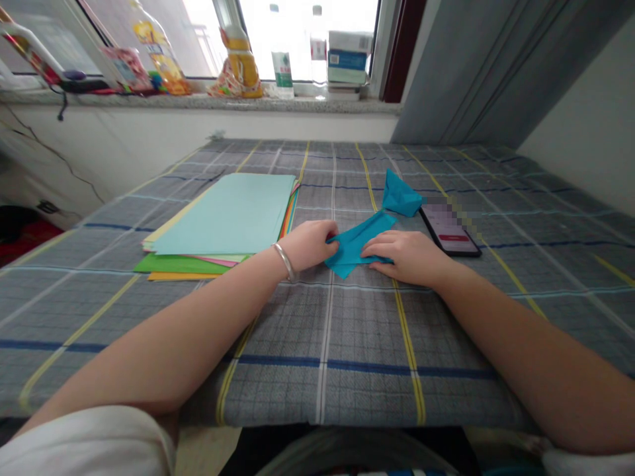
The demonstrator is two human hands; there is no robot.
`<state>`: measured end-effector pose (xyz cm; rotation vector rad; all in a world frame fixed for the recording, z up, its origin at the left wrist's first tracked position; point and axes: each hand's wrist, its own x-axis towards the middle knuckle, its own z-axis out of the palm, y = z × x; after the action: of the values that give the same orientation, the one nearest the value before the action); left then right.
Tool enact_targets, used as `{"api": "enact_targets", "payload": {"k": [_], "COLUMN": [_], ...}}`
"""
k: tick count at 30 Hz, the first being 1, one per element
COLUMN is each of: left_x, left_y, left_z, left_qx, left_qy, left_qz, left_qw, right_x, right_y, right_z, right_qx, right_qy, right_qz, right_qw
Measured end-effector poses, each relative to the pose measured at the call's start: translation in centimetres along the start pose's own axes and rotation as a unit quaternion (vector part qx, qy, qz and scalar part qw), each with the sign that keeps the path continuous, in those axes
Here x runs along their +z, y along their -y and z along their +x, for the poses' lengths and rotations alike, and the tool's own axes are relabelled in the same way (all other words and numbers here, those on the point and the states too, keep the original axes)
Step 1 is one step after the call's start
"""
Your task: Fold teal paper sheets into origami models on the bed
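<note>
A blue sheet of paper [358, 240], partly folded, lies on the checked cloth in front of me. My left hand [310, 243], with a silver bangle at the wrist, pinches the paper's left edge with curled fingers. My right hand [404, 256] presses down on the paper's right part, fingers together and bent. A second folded blue paper piece [399, 194] stands just beyond, untouched.
A stack of coloured paper sheets [225, 221] lies to the left. A phone [449, 230] rests right of the folded pieces. The table [322, 344] wears a grey plaid cloth. Bottles [159, 49] and boxes [348, 56] line the windowsill behind.
</note>
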<state>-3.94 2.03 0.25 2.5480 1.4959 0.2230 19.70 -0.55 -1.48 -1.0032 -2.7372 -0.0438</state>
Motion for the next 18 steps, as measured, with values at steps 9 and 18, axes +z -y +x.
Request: {"api": "enact_targets", "payload": {"k": [9,18], "left_x": [0.1,-0.3], "left_y": [0.2,0.8], "left_z": [0.0,0.2], "left_qx": [-0.039,-0.015], "left_qy": [0.114,0.143], "left_qz": [-0.198,-0.13], "left_qw": [0.973,0.981], "right_x": [0.5,1.1], "right_y": [0.3,2.8], "right_z": [0.3,1.5], "right_qx": [-0.019,-0.052], "right_qy": [-0.003,-0.022], "right_qz": [-0.02,-0.04], "right_qw": [1.0,0.998]}}
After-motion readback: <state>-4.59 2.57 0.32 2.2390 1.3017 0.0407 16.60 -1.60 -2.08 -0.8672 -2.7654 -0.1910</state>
